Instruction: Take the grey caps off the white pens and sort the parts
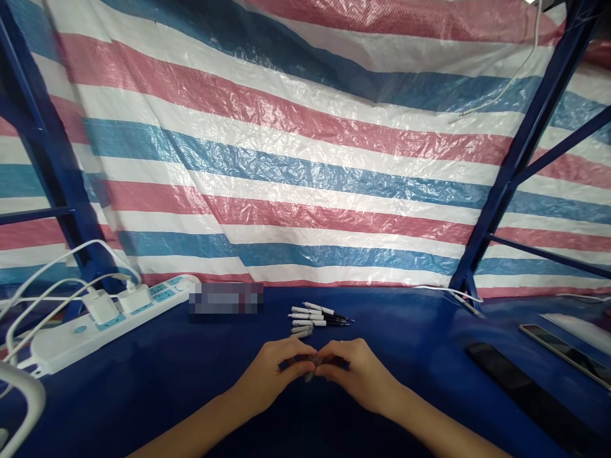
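1. Striped red, white and blue tarpaulin (305, 172) hangs behind a blue-covered desk (143, 407), between dark blue steel uprights (525, 152).
2. Far left of desk: white power strip (71, 340) carrying white chargers (102, 306), cables looping off the edge. Blurred object (226, 300), unreadable, lies just beyond its end.
3. Far right: black slab (520, 381) and a phone (568, 353), well apart from the hands.
4. Left hand (270, 375) and right hand (356, 372) meet at centre, fingers curled inward. Grip narrow on both sides, closed around a dark pen (315, 362) lying across them; much of it is hidden, so its cap cannot be made out.
5. Bunch of pens (319, 316), white and black, lies loose just ahead of the hands, pointing various ways.
6. Progress as seen: one pen in hand, about six on the desk, none in any holder in view.
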The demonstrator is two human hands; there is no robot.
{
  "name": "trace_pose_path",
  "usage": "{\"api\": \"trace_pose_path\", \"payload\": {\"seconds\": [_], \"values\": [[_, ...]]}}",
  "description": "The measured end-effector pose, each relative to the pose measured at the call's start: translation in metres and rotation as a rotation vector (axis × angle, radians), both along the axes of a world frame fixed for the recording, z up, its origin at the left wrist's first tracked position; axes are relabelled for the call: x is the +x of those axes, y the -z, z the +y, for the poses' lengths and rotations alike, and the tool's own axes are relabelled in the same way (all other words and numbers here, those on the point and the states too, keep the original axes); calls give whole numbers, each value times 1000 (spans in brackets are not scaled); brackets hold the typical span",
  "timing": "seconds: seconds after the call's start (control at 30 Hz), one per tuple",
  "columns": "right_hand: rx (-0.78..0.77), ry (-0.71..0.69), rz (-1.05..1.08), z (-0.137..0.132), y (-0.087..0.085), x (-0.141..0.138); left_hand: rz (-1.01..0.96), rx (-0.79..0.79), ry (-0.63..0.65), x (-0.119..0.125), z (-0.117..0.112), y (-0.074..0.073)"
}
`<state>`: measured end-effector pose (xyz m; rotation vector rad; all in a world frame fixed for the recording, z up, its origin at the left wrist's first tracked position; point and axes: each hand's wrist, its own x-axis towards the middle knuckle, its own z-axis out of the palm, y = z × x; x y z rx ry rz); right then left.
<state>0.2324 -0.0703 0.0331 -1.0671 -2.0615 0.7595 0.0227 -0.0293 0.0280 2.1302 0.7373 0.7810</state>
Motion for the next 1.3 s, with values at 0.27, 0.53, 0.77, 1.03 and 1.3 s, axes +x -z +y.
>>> {"api": "trace_pose_path", "payload": {"seconds": [0.27,0.53,0.77,1.03,1.3], "values": [[213,58,-204,7,11,4,100,-79,18,5,-3,4],[432,105,-520,6,11,11,277,238,-29,-3,12,13],[424,189,-552,16,5,20,459,446,-148,-5,33,30],[315,233,-578,23,-3,31,511,457,-215,-11,23,23],[133,288,-625,29,-2,55,595,428,-279,-20,28,19]]}}
